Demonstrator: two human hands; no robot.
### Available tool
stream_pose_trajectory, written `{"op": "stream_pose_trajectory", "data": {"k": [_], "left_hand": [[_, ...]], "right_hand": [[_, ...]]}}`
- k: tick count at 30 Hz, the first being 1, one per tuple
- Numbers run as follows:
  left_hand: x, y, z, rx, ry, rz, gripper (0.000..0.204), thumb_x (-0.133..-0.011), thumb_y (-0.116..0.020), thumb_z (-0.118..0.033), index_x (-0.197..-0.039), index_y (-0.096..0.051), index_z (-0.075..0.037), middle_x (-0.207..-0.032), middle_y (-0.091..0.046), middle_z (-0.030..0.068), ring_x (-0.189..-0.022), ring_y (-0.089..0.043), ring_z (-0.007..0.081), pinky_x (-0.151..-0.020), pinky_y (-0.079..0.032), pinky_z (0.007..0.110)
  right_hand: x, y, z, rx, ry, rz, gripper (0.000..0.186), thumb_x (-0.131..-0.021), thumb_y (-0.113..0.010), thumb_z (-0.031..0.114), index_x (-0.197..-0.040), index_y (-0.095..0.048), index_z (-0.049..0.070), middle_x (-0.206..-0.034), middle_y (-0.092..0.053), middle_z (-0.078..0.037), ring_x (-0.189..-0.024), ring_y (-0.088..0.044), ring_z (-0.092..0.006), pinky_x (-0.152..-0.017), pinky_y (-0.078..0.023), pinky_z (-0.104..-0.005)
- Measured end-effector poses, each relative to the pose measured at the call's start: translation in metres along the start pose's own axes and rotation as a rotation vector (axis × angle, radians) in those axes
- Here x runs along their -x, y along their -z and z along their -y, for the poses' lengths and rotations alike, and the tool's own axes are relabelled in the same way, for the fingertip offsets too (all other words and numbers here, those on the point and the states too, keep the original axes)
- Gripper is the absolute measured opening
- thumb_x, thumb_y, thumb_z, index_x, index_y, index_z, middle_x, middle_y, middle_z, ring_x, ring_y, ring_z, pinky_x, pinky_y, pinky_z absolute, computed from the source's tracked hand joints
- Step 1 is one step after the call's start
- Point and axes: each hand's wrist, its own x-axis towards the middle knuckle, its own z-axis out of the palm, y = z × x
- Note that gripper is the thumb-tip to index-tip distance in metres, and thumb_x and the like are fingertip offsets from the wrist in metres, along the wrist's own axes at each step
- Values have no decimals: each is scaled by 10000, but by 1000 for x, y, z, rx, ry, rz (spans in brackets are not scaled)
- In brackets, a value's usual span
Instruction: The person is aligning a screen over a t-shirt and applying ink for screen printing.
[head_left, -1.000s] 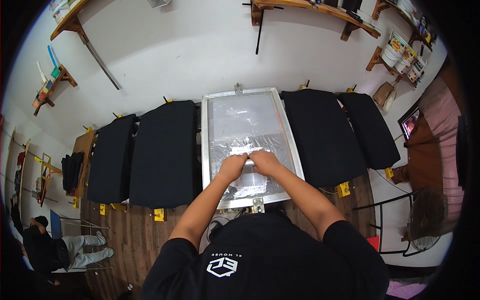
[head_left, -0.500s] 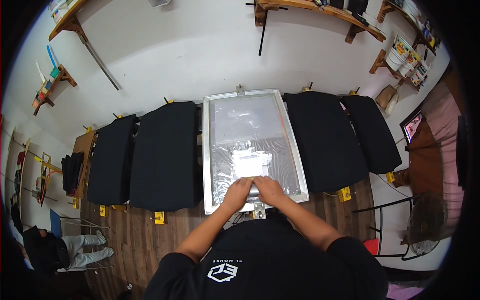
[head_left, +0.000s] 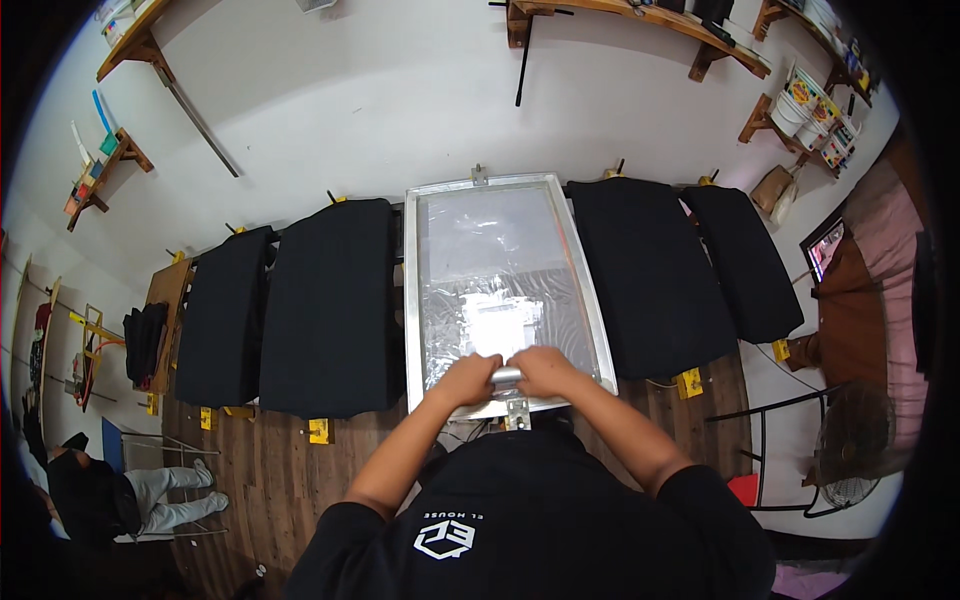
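Squeegee-like silver bar (head_left: 507, 376) sits low at centre, over the near end of a metal-framed screen (head_left: 412, 290), with the left hand (head_left: 470, 381) and right hand (head_left: 545, 372) side by side, both clamped on it. The step in hand looks like a stroke across the screen, probably near its end; the next move calls for an even two-handed grip. Black-covered boards (head_left: 328, 310) flank the screen on either side. Plank floor (head_left: 270, 480) shows below, white wall (head_left: 350, 110) above, a person (head_left: 95, 495) lower left, a fan (head_left: 850, 440) lower right.
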Motion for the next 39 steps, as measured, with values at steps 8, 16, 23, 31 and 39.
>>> {"op": "stream_pose_trajectory", "data": {"k": [8, 16, 23, 31, 39], "left_hand": [[-70, 23, 50, -92, 34, -108, 266, -796, -671, -73, -1055, -613, -82, -944, -722, 198, -922, -695, 419, -810, -558, 522], [-84, 25, 56, -94, 45, -86, 255, -812, -688, -90, -1056, -618, -103, -957, -726, 187, -926, -695, 417, -816, -559, 520], [-63, 16, 47, -105, 23, -105, 312, -770, -665, -24, -1067, -636, -112, -927, -731, 197, -906, -700, 423, -812, -556, 521], [20, -36, -11, -41, -13, -169, 260, -819, -629, -28, -1074, -606, -76, -759, -690, 218, -741, -693, 434, -679, -549, 545], [-1, -10, 2, -28, -23, -120, 268, -789, -634, -48, -1053, -602, -88, -808, -690, 226, -796, -681, 458, -714, -544, 567]], "right_hand": [[-84, 37, -33, 167, -13, -43, 233, -755, -722, 201, -978, -756, 139, -930, -744, -145, -927, -717, -356, -807, -567, -486], [-94, 28, -38, 123, -60, -63, 273, -740, -748, 160, -1011, -760, 129, -967, -751, -157, -933, -719, -370, -853, -575, -474], [-74, 10, -26, 160, 21, -137, 211, -738, -718, 120, -936, -762, 64, -958, -748, -189, -931, -728, -355, -865, -578, -453], [12, -42, -2, 38, 134, -219, 111, -735, -689, 86, -825, -689, 21, -847, -679, -164, -826, -697, -376, -766, -575, -468], [-6, 1, 2, 50, -46, 22, 239, -726, -716, 152, -957, -755, 106, -896, -739, -163, -898, -710, -381, -812, -564, -490]]}}
